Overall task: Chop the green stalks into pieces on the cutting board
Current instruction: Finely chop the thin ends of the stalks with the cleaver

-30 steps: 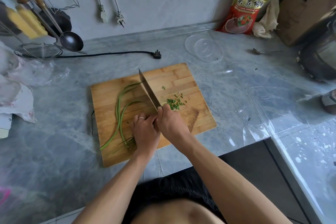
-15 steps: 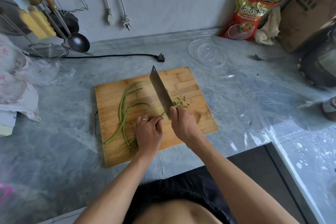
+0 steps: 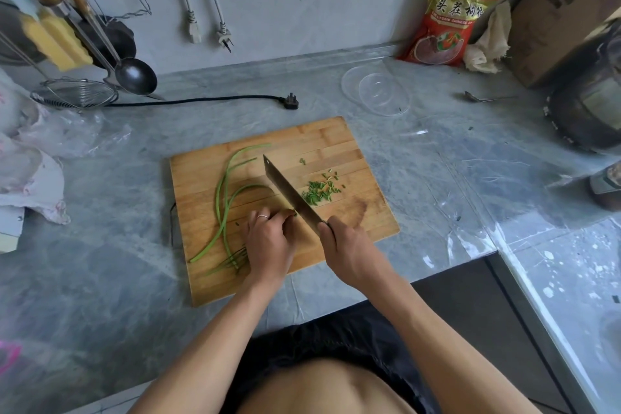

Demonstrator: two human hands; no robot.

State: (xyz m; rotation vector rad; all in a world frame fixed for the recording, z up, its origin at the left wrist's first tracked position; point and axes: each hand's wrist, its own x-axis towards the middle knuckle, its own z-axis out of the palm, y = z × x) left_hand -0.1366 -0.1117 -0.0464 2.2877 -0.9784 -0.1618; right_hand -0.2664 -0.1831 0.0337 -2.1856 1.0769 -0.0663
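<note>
A wooden cutting board [image 3: 339, 141] lies on the grey counter. Long green stalks [image 3: 224, 198] curve across its left half. My left hand [image 3: 268, 242], wearing a ring, holds a bunch of stalks down with curled fingers right beside the blade. My right hand [image 3: 349, 250] grips the handle of a cleaver [image 3: 285, 190], whose blade slants across the board's middle with its edge down near my left fingertips. A small heap of chopped green pieces [image 3: 319, 193] lies to the right of the blade.
A clear plastic lid [image 3: 376, 91] lies behind the board, a black plug and cable [image 3: 289, 101] to its left. A red snack bag [image 3: 453, 10], a cloth, a cardboard box and a dark pot [image 3: 591, 101] stand at the right. Ladle, strainer and plastic bags sit at the left.
The cleaver was raised half a second ago and has come back down beside my left fingertips. The heap of cut pieces is a little bigger.
</note>
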